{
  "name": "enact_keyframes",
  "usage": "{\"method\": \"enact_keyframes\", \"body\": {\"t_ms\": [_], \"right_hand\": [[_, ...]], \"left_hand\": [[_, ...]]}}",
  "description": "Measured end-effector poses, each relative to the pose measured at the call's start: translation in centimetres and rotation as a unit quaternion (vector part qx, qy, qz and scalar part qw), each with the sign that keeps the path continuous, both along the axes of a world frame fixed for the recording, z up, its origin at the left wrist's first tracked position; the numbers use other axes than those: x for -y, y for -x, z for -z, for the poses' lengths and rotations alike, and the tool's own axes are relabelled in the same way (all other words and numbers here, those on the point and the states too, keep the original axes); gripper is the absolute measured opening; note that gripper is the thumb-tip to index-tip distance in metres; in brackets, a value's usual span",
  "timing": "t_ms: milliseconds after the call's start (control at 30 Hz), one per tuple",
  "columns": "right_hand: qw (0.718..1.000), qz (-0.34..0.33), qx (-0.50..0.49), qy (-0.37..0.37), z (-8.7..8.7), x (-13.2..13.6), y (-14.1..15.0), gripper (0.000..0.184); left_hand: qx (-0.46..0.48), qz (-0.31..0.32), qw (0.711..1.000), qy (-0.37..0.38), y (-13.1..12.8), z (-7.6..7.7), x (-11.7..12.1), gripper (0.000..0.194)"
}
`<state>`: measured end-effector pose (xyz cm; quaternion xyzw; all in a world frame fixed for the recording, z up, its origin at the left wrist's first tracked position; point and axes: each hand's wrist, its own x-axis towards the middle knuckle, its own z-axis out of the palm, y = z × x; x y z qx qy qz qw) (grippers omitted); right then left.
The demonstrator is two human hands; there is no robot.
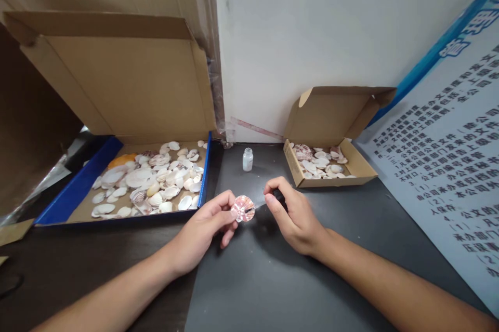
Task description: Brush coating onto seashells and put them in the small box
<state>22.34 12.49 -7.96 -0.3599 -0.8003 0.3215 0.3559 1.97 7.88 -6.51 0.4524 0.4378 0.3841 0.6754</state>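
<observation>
My left hand (212, 223) pinches a scallop shell (243, 206) with pink-red and white patches between thumb and fingers, its broad face turned up. To the right of the shell, my right hand (292, 212) is closed around a small black-capped brush (279, 197). A thin, faint stem seems to reach from it to the shell's right edge, where a dark tip shows; whether it touches is hard to tell. Just beyond both hands stands a small clear glass bottle (247, 160), upright and without a cap, with whitish contents.
At left, an open blue-edged cardboard box (205, 173) holds many pale shells (156, 181). A smaller open brown carton (331, 183) with shells stands at back right. Behind rises a white wall (312, 25); a printed board (448, 166) leans at right. A grey mat (241, 290) covers the table.
</observation>
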Motion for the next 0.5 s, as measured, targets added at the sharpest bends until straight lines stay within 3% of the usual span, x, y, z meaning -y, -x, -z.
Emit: {"method": "enact_keyframes", "body": {"t_ms": [500], "right_hand": [[0.994, -0.016, 0.003, -0.112, 0.24, -0.15, -0.05, 0.007]], "left_hand": [[0.02, -0.042, 0.999, 0.025, 0.0, -0.02, 0.1, 0.016]]}}
